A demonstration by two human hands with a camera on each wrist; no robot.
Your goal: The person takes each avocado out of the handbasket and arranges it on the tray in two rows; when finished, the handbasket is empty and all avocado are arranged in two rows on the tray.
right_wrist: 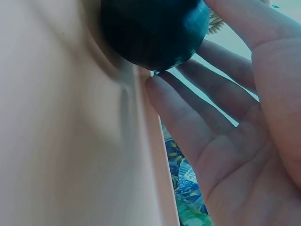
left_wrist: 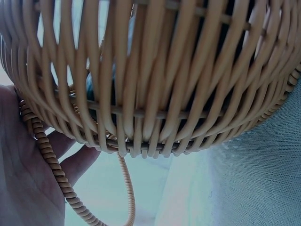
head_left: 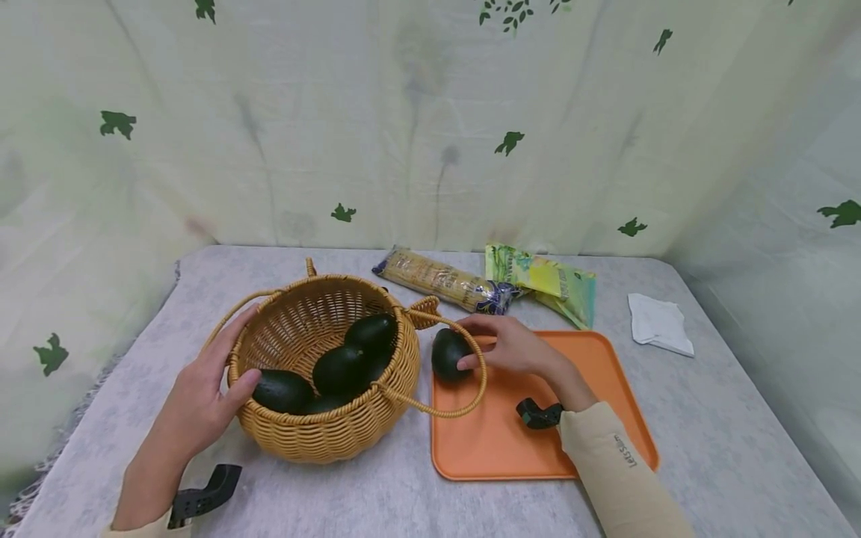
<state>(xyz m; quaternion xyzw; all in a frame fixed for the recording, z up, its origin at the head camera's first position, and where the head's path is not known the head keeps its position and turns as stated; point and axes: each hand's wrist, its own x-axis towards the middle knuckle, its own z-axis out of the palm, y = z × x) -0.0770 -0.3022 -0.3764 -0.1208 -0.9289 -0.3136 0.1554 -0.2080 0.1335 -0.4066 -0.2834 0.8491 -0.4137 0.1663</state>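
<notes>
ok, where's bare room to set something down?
Free: table right of tray, nearer than the tissue; tray's near-left corner. Crowded: around basket handle, avocado and right hand; back centre, with long pack and green pack.

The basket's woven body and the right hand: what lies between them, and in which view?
In the head view, one dark avocado is between the basket and the right hand, and the basket's looped handle also crosses this stretch.

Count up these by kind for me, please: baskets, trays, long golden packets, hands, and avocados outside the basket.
Basket: 1
Tray: 1
Long packet: 1
Left hand and right hand: 2
Avocado, outside: 1
Total: 6
</notes>
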